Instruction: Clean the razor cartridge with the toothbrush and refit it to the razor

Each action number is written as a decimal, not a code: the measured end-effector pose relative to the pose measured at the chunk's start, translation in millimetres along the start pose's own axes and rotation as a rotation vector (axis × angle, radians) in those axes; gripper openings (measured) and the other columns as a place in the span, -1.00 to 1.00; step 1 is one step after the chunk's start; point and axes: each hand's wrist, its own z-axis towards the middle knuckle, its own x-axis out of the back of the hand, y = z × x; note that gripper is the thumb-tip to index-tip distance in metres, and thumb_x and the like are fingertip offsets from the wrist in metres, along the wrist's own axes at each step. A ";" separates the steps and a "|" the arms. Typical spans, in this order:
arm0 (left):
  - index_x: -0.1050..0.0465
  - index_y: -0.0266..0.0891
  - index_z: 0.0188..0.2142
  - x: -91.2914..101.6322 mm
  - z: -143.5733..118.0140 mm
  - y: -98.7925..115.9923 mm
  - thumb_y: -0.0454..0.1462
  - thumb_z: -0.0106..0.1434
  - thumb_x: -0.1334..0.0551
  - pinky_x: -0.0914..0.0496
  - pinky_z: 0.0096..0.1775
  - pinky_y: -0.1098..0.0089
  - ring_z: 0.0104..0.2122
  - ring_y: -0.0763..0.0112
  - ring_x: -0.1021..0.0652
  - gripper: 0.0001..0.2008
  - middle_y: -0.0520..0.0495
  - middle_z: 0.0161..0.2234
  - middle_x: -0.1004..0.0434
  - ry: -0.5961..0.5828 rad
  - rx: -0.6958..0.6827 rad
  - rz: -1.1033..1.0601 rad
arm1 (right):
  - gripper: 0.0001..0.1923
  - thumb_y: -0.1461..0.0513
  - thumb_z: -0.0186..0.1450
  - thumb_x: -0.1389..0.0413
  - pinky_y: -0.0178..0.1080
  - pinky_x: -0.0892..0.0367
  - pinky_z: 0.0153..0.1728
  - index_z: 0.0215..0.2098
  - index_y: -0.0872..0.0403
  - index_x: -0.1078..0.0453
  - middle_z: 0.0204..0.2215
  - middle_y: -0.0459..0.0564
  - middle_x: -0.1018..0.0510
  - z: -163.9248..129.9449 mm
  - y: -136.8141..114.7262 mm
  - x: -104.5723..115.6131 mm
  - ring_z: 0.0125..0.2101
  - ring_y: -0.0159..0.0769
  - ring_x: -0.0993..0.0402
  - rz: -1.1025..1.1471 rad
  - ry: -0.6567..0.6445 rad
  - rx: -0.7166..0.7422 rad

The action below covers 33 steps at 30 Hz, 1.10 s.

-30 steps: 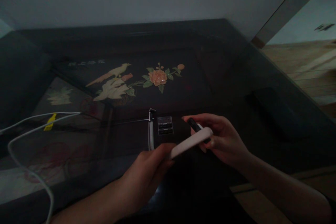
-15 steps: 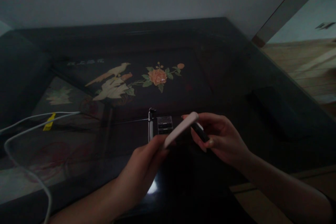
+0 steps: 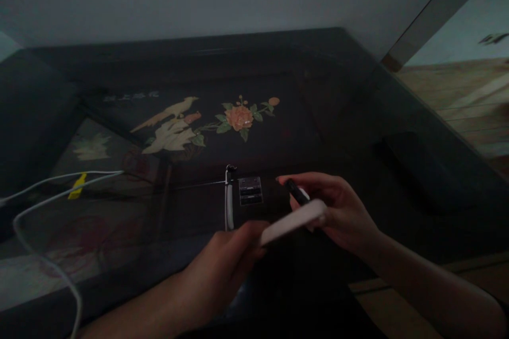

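A slim white bar with a rounded end [image 3: 292, 221] is held near its lower end by my left hand [image 3: 233, 259], fingers closed round it. Its far end overlaps my right hand [image 3: 338, 206] in the view; whether they touch I cannot tell. Between the thumb and fingers of my right hand is a small black block [image 3: 296, 191] with a white part beside it. Just beyond my left hand lies a thin white stick with a dark top [image 3: 229, 206]. To its right sits a small black rectangular piece with pale outlines [image 3: 250, 190]. Dim light hides finer detail.
The dark glossy tabletop [image 3: 326, 79] bears a bird-and-flower picture [image 3: 238, 116]. A white cable [image 3: 43, 262] with a yellow tag [image 3: 77, 186] runs along the left. A long black object [image 3: 421, 169] lies at the right. A pale wall stands behind.
The white bar has swung down and to the right, its far end now in front of my right hand. The black block has shifted slightly up and left.
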 end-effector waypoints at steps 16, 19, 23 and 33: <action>-0.37 -0.20 -0.11 0.3 0.5 0.7 -0.33 0.35 0.00 -0.38 -0.40 0.58 -0.43 0.50 -0.54 -0.79 0.03 -0.35 -0.58 0.068 0.064 -0.019 | -0.56 0.14 0.00 -0.41 -0.44 -0.20 -0.64 -0.12 -0.08 -0.57 -0.56 -0.17 -0.42 -0.2 -0.3 0.9 -0.63 -0.51 -0.23 -0.020 0.009 -0.006; -0.36 -0.20 -0.07 -1.2 -0.5 0.2 -0.33 0.34 -0.01 -0.39 -0.40 0.57 -0.43 0.49 -0.55 -0.77 0.02 -0.33 -0.59 0.013 0.047 -0.011 | -0.59 0.15 0.03 -0.39 -0.45 -0.23 -0.62 -0.12 -0.08 -0.56 -0.55 -0.18 -0.43 -0.7 1.5 1.6 -0.61 -0.52 -0.24 -0.024 -0.005 0.003; -0.37 -0.19 -0.07 -1.6 -1.6 1.2 -0.34 0.34 -0.02 -0.36 -0.43 0.58 -0.47 0.51 -0.53 -0.76 0.05 -0.38 -0.58 -0.035 0.024 -0.005 | -0.58 0.17 0.02 -0.40 -0.44 -0.27 -0.60 -0.12 -0.07 -0.56 -0.52 -0.16 -0.44 -1.1 2.2 1.2 -0.59 -0.51 -0.26 -0.029 0.003 0.013; -0.37 -0.18 -0.07 -0.7 -2.0 0.1 -0.35 0.33 -0.03 -0.34 -0.45 0.59 -0.48 0.52 -0.51 -0.76 0.07 -0.41 -0.55 -0.049 -0.042 0.012 | -0.61 0.17 0.04 -0.39 -0.46 -0.27 -0.58 -0.13 -0.05 -0.57 -0.54 -0.16 -0.44 -1.3 0.8 0.9 -0.59 -0.53 -0.26 -0.017 -0.009 0.024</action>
